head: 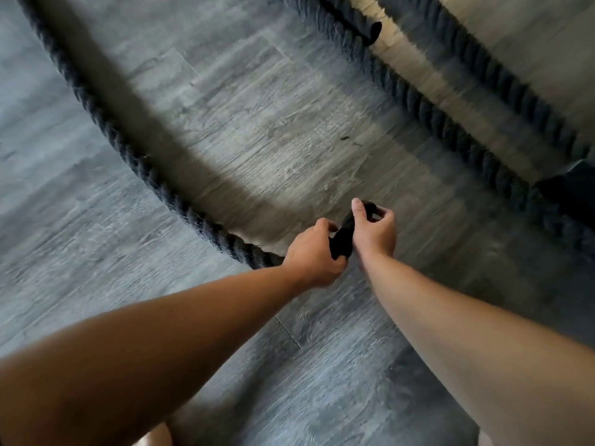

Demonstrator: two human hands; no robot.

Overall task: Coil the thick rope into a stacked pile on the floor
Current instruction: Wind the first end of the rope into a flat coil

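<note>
A thick dark twisted rope [135, 156] curves across the grey wood floor from the upper left down to the middle of the view. Its smooth black end cap [343, 236] is lifted just off the floor. My left hand [314, 254] grips the rope right behind the cap. My right hand [373, 230] pinches the tip of the cap between thumb and fingers. Another stretch of the same rope [450, 117] runs diagonally along the upper right, with a second black end [373, 32] near the top.
The grey plank floor [257, 123] lies between the two rope runs, with a sunlit strip [483, 75] at the upper right. A dark object [570, 194] sits at the right edge beside the far rope.
</note>
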